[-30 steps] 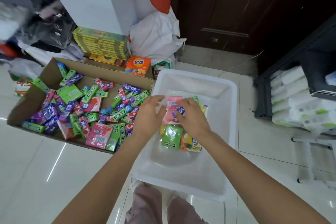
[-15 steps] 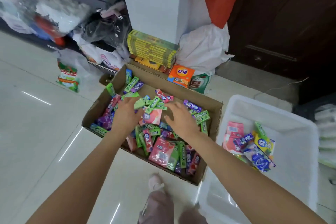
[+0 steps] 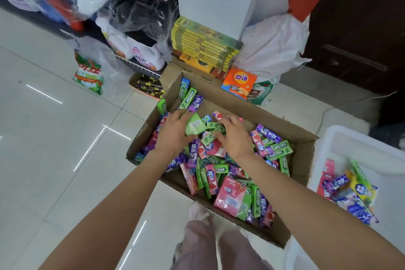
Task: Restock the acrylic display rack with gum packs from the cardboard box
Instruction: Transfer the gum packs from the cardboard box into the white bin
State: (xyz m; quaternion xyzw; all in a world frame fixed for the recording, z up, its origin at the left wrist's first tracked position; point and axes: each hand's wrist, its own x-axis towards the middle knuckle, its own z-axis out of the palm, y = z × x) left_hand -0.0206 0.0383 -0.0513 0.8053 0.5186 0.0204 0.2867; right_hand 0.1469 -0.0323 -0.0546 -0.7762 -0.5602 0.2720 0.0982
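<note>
Now we are reaching both hands into the cardboard box [image 3: 232,103], toward its far edge. Our left hand [image 3: 173,136] is curling its fingers round a light green gum pack [image 3: 194,126], while our right hand [image 3: 235,138] is resting with loosely spread fingers on the heaped gum packs [image 3: 228,182], gripping nothing we can see. More packs are lying in the white tub [image 3: 350,151] beside the box's right edge.

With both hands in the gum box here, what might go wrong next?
1. The left hand holds a light green pack loosely; it may slip back into the cardboard box.
2. The right hand rests on heaped packs, so several may lift together.
3. No acrylic rack shows; packs may end in the white bin.
</note>
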